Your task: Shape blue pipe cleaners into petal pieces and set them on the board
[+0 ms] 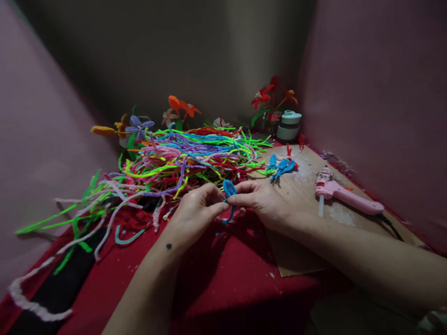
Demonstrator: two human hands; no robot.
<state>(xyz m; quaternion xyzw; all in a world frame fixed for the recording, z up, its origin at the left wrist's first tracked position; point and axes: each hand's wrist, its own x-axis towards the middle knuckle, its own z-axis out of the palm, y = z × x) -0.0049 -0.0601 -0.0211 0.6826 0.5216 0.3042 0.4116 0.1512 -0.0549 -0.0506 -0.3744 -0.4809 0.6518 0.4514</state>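
Between my two hands is a blue pipe cleaner (229, 188), bent into a small loop at the top with a tail curving down below my fingertips. My left hand (197, 207) pinches it from the left with thumb and fingers. From the other side, my right hand (260, 201) closes thumb and forefinger on the same piece, the fingertips of both hands nearly meeting. Just beyond my right hand, several blue looped pipe cleaner pieces (283, 167) lie on a sheet of cardboard (300, 253).
A large heap of coloured pipe cleaners (195, 153) spreads behind my hands. On the cardboard at right lies a pink glue gun (344, 195). Pipe cleaner flowers (139, 125) and a lidded jar (289, 125) stand at the back. Red cloth (223, 279) covers the table.
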